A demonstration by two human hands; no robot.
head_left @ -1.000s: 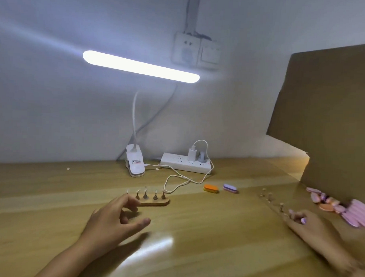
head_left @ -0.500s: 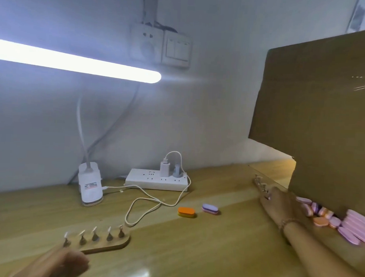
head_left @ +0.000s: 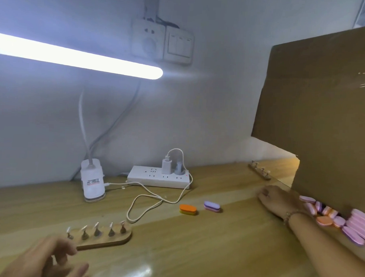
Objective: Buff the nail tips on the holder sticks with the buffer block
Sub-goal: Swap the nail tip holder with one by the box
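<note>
A wooden holder [head_left: 103,236] lies on the desk [head_left: 194,254] at the near left, with five sticks standing in a row, each topped by a pale nail tip [head_left: 96,225]. The left hand [head_left: 47,260], blurred at the bottom edge, hovers at the holder's near left end; its fingers [head_left: 68,249] are loosely curled and hold nothing, and it cannot be told whether they touch the wood. The right hand [head_left: 278,200] rests palm down on the desk at the right with its fingers [head_left: 265,193] spread fairly straight and nothing in them; a bracelet [head_left: 292,214] circles the wrist. A second holder [head_left: 260,172] lies beyond that hand, apart from it. An orange buffer [head_left: 187,209] and a purple buffer [head_left: 211,206] lie side by side mid-desk, between the two hands. A pile of buffers [head_left: 332,218] sits just right of the wrist against a cardboard box [head_left: 314,122]. A lamp [head_left: 92,183], a power strip [head_left: 158,177] and a cable [head_left: 154,199] lie at the back.
</note>
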